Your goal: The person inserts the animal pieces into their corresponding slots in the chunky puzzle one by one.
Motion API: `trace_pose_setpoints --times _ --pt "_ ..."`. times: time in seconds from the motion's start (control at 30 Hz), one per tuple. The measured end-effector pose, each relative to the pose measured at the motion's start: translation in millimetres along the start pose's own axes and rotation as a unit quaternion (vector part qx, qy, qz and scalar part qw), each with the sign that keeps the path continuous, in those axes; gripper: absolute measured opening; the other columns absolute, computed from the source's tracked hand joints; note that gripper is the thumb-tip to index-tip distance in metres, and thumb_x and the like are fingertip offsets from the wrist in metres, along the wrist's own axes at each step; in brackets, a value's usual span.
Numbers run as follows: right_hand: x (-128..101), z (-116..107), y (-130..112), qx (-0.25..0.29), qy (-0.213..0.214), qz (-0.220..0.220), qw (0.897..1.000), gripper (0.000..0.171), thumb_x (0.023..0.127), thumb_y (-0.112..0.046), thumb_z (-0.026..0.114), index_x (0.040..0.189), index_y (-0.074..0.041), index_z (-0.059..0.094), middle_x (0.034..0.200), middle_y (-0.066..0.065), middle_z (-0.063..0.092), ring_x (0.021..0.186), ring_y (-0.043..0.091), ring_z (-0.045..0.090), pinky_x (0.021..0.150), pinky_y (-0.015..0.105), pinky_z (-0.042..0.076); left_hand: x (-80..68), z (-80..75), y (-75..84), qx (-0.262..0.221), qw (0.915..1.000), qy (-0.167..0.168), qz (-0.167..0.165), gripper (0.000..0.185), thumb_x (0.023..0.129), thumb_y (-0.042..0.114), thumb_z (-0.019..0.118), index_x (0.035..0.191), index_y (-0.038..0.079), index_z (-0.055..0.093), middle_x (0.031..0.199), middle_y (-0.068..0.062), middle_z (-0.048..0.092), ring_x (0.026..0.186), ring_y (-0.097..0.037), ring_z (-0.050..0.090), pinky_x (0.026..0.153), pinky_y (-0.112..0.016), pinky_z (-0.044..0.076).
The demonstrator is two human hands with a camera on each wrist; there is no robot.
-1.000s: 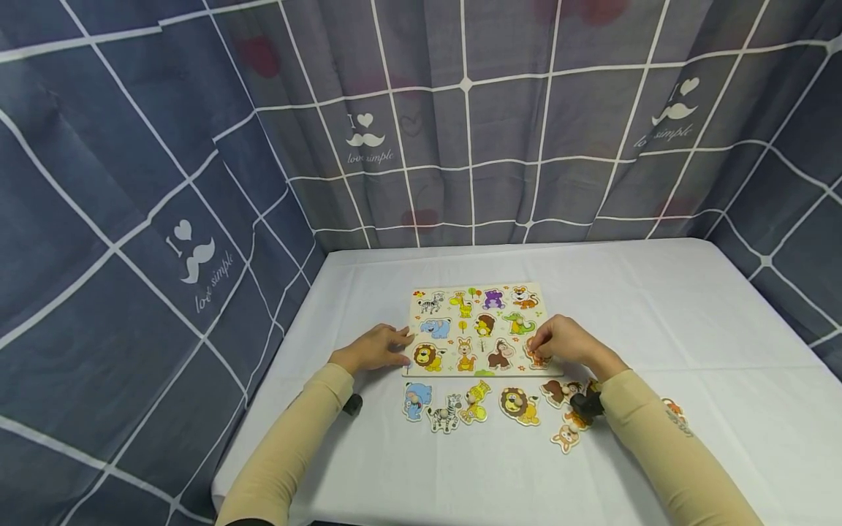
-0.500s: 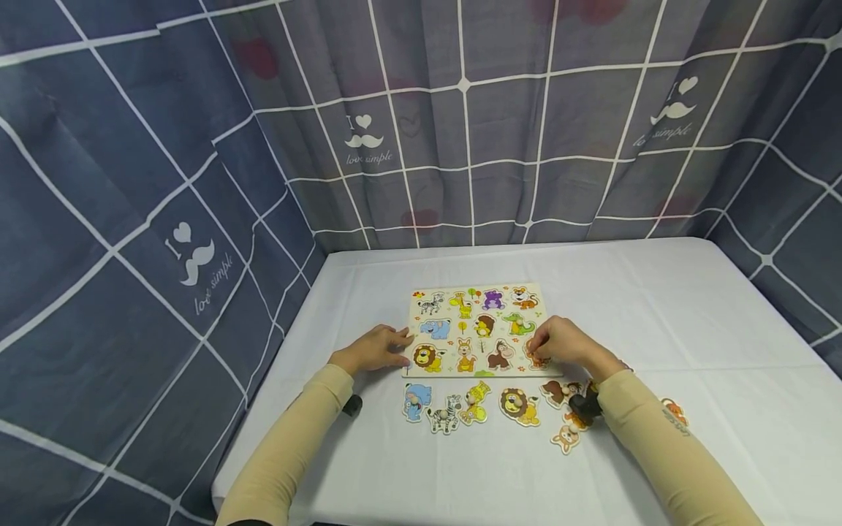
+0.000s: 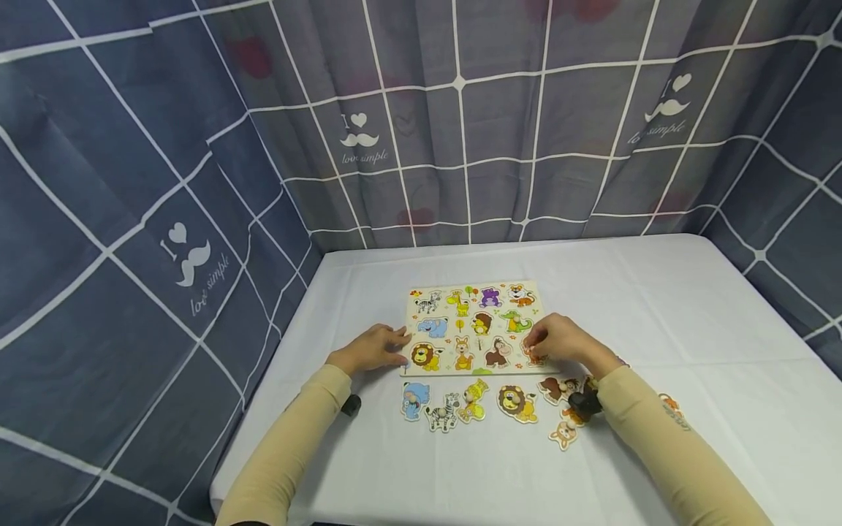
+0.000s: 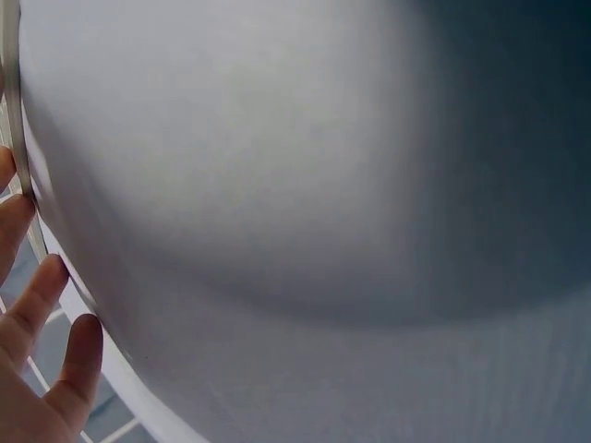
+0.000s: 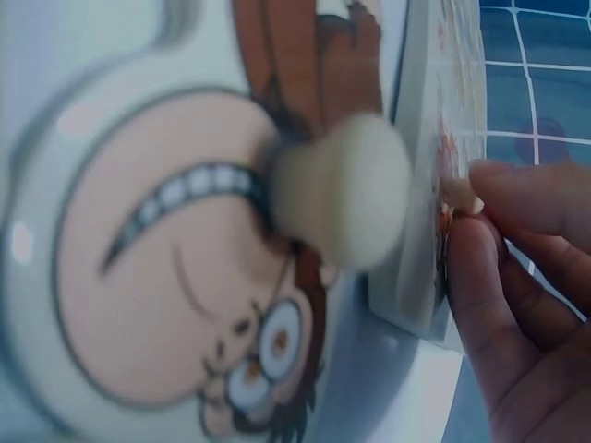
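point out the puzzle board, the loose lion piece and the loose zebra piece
puzzle board (image 3: 409, 367), head view, on its bare near-left edge
loose lion piece (image 3: 515, 402), head view, on the lion's mane
loose zebra piece (image 3: 441, 414), head view, on the zebra's body

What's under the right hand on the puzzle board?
The right hand pinches a small peg at the puzzle board's near right slot, where orange artwork peeks out. The fingers cover the rest of that slot.
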State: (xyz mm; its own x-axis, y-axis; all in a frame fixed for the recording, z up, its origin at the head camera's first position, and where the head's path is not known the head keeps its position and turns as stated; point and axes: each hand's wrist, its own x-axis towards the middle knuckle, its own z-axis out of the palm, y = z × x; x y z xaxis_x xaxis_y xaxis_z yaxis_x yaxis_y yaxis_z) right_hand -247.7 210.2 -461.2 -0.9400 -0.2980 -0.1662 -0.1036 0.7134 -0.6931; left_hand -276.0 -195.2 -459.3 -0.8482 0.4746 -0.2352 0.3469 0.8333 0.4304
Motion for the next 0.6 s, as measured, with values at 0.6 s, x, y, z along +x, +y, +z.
trace_pose_setpoints --times 0.6 --pt "-25 -27 11 0.011 0.008 0.033 0.999 0.013 0.085 -0.010 0.073 0.094 -0.001 0.074 0.090 0.006 0.072 0.080 0.017 0.059 0.068 0.029 0.049 -1.7 -3.4 3.1 -0.004 1.0000 0.001 0.003 0.061 0.086 0.036 0.077 0.140 0.015 0.057 0.157 0.001 0.041 0.143 -0.031 0.041 0.122 -0.047 0.031"
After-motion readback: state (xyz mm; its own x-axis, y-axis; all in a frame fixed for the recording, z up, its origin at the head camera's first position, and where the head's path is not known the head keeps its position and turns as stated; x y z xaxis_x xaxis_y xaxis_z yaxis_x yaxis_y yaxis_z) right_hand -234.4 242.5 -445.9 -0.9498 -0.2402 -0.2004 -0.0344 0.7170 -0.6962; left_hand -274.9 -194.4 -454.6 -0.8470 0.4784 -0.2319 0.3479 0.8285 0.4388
